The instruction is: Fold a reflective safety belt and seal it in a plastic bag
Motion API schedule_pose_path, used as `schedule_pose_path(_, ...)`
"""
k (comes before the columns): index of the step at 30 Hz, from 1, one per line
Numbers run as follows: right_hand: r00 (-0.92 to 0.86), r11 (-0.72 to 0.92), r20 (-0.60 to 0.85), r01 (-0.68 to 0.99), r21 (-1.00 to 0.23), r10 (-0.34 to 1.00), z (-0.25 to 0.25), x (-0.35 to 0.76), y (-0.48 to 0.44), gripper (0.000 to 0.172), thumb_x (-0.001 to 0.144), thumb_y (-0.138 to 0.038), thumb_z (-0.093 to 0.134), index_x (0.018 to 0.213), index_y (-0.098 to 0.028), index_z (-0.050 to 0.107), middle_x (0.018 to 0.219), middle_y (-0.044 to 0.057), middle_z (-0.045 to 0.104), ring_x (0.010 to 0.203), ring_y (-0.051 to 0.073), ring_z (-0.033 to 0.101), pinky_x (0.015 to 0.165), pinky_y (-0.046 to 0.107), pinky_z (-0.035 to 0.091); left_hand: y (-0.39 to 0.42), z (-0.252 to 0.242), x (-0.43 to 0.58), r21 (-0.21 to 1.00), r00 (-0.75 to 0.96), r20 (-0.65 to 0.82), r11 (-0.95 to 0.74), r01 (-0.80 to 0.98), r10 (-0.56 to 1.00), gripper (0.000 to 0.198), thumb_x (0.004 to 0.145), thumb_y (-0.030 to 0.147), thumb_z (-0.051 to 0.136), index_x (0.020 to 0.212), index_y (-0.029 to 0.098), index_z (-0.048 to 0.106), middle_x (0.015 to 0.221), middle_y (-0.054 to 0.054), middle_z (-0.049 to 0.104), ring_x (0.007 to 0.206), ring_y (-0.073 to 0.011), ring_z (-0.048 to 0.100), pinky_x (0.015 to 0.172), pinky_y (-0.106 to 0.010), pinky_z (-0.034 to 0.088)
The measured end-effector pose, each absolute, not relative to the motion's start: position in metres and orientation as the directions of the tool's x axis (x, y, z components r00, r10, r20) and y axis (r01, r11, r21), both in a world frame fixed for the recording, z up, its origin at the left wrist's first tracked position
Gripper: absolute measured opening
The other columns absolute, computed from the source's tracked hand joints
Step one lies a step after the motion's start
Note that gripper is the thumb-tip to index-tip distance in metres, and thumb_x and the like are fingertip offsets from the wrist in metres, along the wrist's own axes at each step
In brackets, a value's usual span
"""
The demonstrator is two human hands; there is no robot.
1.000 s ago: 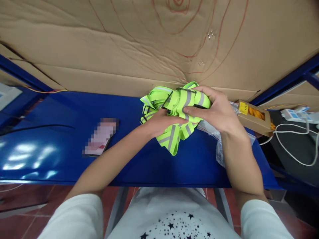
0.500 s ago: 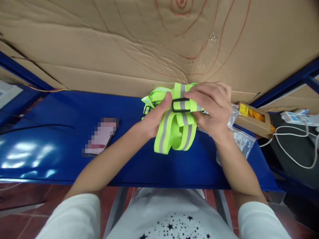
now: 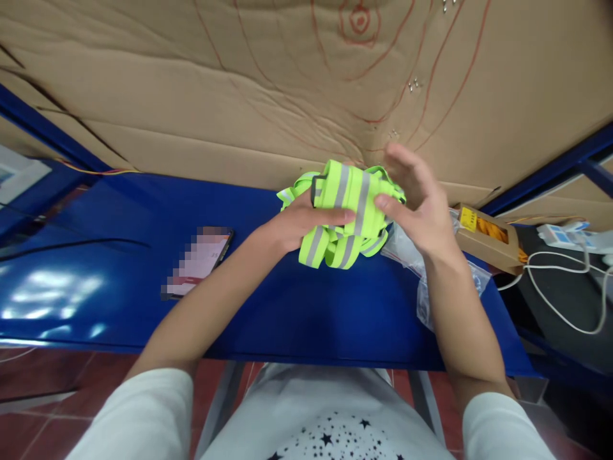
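A fluorescent yellow-green reflective strap (image 3: pixel 342 195) with grey stripes is gathered in a folded bundle above the blue table. My left hand (image 3: pixel 306 217) grips its left side, thumb across the front and the other fingers hidden behind the folds. Loose loops of the strap hang below. At the bundle's left edge, part of a black buckle (image 3: pixel 313 190) shows. On the right side, my right hand (image 3: pixel 421 204) is open: its thumb tip touches the folds, while its fingers are raised and apart from them.
A phone (image 3: pixel 204 255) lies on the blue table (image 3: pixel 306 319) at left. Clear plastic bags (image 3: pixel 426 300) lie under and beside my right forearm. Farther right are an open-windowed cardboard box (image 3: pixel 493 239) and a white cable (image 3: pixel 531 287). A cardboard panel (image 3: pixel 239 96) stands behind.
The strap has been folded into a more compact bundle, and its hanging loops are shorter. The front buckle has shifted left. My right hand has loosened, its fingers lifting away from the strap.
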State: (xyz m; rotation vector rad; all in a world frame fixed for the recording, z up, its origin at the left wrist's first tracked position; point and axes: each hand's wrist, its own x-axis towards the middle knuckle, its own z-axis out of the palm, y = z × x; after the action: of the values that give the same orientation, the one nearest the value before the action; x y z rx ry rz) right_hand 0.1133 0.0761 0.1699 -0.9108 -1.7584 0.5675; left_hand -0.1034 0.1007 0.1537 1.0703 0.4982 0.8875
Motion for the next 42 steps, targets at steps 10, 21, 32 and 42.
schedule_pose_path(10, -0.167, 0.53, 0.503, 0.298, -0.794, 0.848, 0.159, 0.104, 0.073, 0.044, 0.077, -0.042, 0.089, 0.118, -0.029, 0.076, 0.106, -0.002, 0.077, 0.093, 0.021, 0.073, 0.086, 0.039, 0.064, 0.094, 0.145, -0.087, 0.806, 0.576, 0.012, 0.333, -0.489, 0.817, 0.072, 0.061, 0.036, 0.099, 0.126, 0.023, 0.071, 0.116, -0.007, 0.079, 0.118, -0.0334, 0.073, 0.1, -0.043, 0.061)
schedule_pose_path(21, -0.359, 0.811, 0.778, 0.497, -0.308, 0.516, 0.176, 0.106, 0.063, 0.043, 0.092, -0.011, 0.056, 0.128, -0.03, 0.072, 0.133, 0.001, 0.072, 0.135, 0.028, 0.061, 0.121, 0.05, 0.047, 0.083, 0.157, -0.09, 0.665, 0.666, 0.065, 0.466, -0.584, 0.743, 0.048, 0.08, 0.057, 0.082, 0.115, 0.024, 0.073, 0.116, -0.004, 0.078, 0.121, -0.0349, 0.071, 0.101, -0.052, 0.061)
schedule_pose_path(32, -0.533, 0.816, 0.64, 0.498, -0.292, 0.554, 0.167, 0.083, 0.058, 0.03, 0.099, -0.023, 0.054, 0.125, -0.024, 0.068, 0.145, 0.005, 0.064, 0.156, 0.029, 0.039, 0.134, 0.061, 0.022, 0.101, 0.143, -0.087, 0.709, 0.513, 0.027, 0.345, -0.615, 0.858, 0.015, 0.086, 0.027, 0.082, 0.097, 0.018, 0.077, 0.087, 0.001, 0.077, 0.082, -0.0137, 0.075, 0.069, -0.02, 0.057)
schedule_pose_path(42, -0.295, 0.553, 0.468, 0.427, -0.715, 0.833, 0.166, 0.1, 0.073, 0.06, 0.091, -0.058, 0.073, 0.139, -0.024, 0.064, 0.139, 0.006, 0.069, 0.13, 0.026, 0.065, 0.115, 0.043, 0.052, 0.098, 0.142, -0.091, 0.864, 0.627, -0.01, 0.323, -0.387, 0.779, 0.042, 0.06, 0.01, 0.094, 0.098, 0.017, 0.08, 0.101, -0.005, 0.082, 0.096, -0.0265, 0.078, 0.085, -0.035, 0.061)
